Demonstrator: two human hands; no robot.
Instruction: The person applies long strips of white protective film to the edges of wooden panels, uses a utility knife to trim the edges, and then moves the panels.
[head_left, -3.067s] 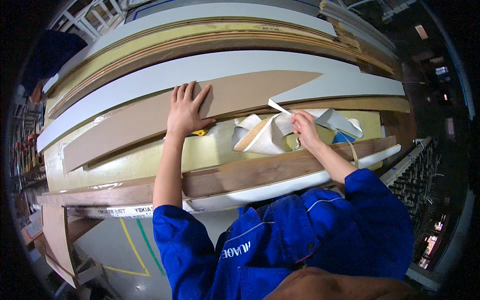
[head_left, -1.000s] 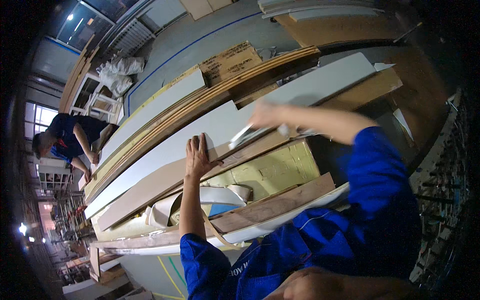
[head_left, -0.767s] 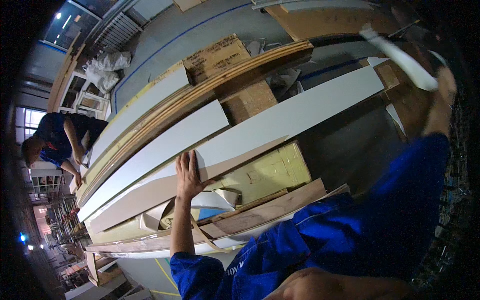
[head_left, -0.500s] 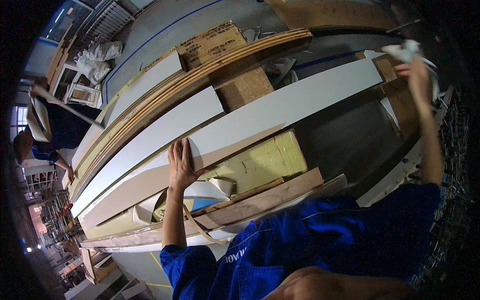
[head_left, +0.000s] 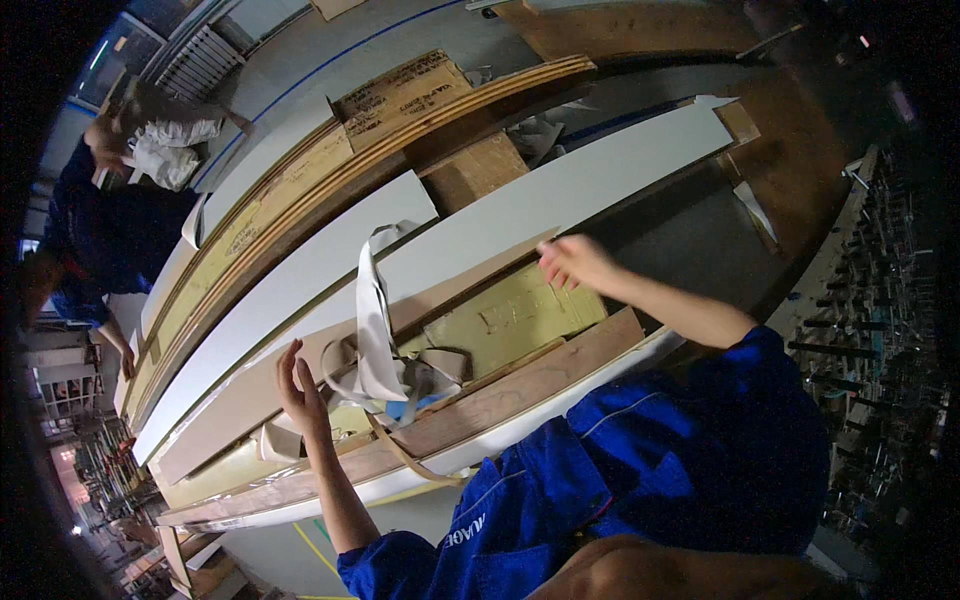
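Observation:
My left hand (head_left: 305, 395) is raised slightly at the near edge of a long board (head_left: 620, 185), fingers apart and holding nothing. The board is white on top, with beige along part of its near side. My right hand (head_left: 570, 260), blurred, hovers by that edge with loosely bent, separated fingers and nothing visible in it. Between my hands a loose white strip (head_left: 372, 310) stands partly upright over crumpled peeled offcuts (head_left: 440, 365) on a pale yellow panel (head_left: 510, 315). A wood-grain plank (head_left: 515, 385) lies nearer to my body.
A co-worker (head_left: 120, 255) in dark blue bends over the far left. Beyond my board are another white board (head_left: 310, 280), stacked plywood lengths (head_left: 470, 105) and a printed cardboard-coloured sheet (head_left: 400, 90). A rack of metal clamps (head_left: 850, 310) lines the right side.
My right hand came back from the far right and released the white strip, now among offcuts in the middle. My left hand lifted off the board and shifted left. The co-worker's arm rose.

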